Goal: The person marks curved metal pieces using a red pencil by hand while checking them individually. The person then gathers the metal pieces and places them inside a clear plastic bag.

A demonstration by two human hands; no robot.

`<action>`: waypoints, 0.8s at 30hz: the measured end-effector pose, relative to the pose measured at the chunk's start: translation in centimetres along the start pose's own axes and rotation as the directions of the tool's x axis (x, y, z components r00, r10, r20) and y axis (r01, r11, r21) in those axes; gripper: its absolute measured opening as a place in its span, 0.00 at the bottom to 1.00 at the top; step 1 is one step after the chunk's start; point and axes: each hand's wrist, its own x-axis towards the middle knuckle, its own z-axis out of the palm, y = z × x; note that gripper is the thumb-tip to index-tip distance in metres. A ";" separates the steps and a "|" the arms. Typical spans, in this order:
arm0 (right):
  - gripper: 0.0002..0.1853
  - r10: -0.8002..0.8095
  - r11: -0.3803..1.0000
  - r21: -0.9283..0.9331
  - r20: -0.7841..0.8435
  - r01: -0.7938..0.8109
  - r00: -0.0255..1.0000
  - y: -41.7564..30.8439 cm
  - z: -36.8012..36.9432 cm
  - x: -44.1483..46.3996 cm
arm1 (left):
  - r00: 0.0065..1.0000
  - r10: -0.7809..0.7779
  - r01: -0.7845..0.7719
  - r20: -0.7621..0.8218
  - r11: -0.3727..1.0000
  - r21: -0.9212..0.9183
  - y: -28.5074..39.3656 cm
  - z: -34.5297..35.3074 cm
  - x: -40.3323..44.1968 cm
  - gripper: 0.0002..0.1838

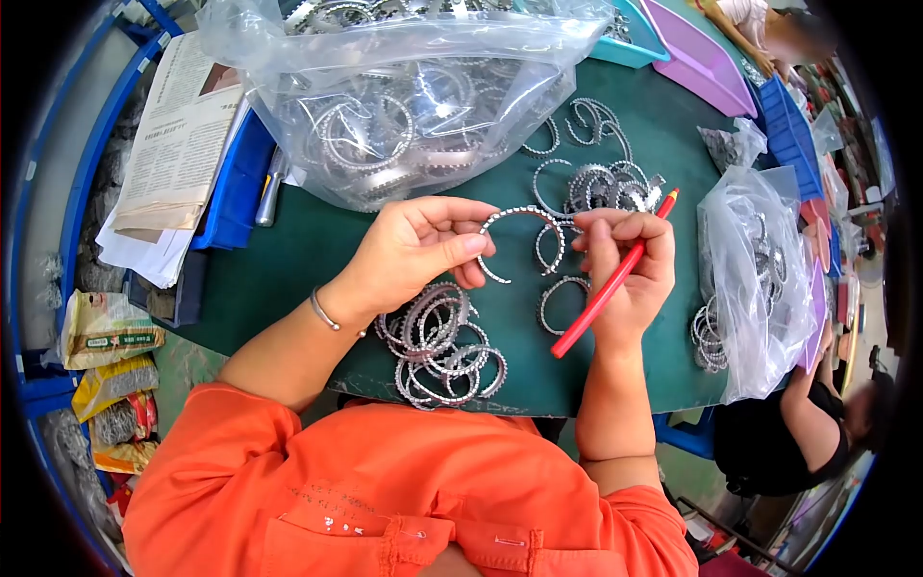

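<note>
My left hand (433, 240) pinches a C-shaped silver bangle (522, 210) with a notched, segmented band between thumb and fingers. In my right hand (630, 255), a red pencil (601, 303) lies slantwise across the curled fingers, its sharpened end up. The right thumb and forefinger are close to the bangle's right side; whether they touch it I cannot tell. Below my left hand sits a pile of similar bangles (437, 351) near the table's front edge. More bangles (601, 183) lie beyond my right hand, and a single one (562, 306) rests under it.
A large clear plastic bag (385, 125) full of bangles fills the back of the green table (308, 260). Another bag (760, 279) lies at the right edge. Newspapers (178, 135) cover a blue bin at left. Turquoise and pink trays (697, 58) stand behind. Other people are at right.
</note>
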 end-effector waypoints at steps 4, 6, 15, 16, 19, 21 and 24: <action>0.15 -0.061 0.992 -0.106 0.102 0.072 0.993 0.3 0.6 -0.6 | 1.000 0.006 -0.006 0.025 1.000 0.002 -0.1 0.0 -0.1 0.16; 0.14 -0.067 0.983 -0.163 0.076 0.079 0.995 0.3 0.7 -0.5 | 0.998 0.010 -0.008 0.068 0.999 -0.036 -0.3 0.0 0.0 0.16; 0.13 -0.168 0.961 -0.216 0.039 0.172 0.985 0.1 0.9 -0.6 | 0.995 -0.002 0.003 0.096 1.000 -0.003 -0.4 0.0 0.1 0.16; 0.13 -0.168 0.961 -0.215 0.039 0.172 0.985 0.2 0.9 -0.6 | 0.995 -0.006 0.006 0.100 1.000 -0.006 -0.4 0.0 0.1 0.16; 0.12 -0.211 0.951 -0.220 0.061 0.219 0.976 0.1 0.9 -0.5 | 0.995 -0.021 0.024 0.096 0.999 -0.033 -0.4 0.0 0.1 0.16; 0.12 -0.224 0.948 -0.220 0.058 0.231 0.973 0.0 0.9 -0.5 | 0.995 -0.022 0.027 0.096 0.998 -0.054 -0.4 0.1 0.1 0.17; 0.13 -0.472 0.802 -0.353 0.119 0.482 0.874 0.4 0.9 0.1 | 0.995 -0.014 0.017 0.099 0.999 -0.037 -0.3 -0.1 0.1 0.18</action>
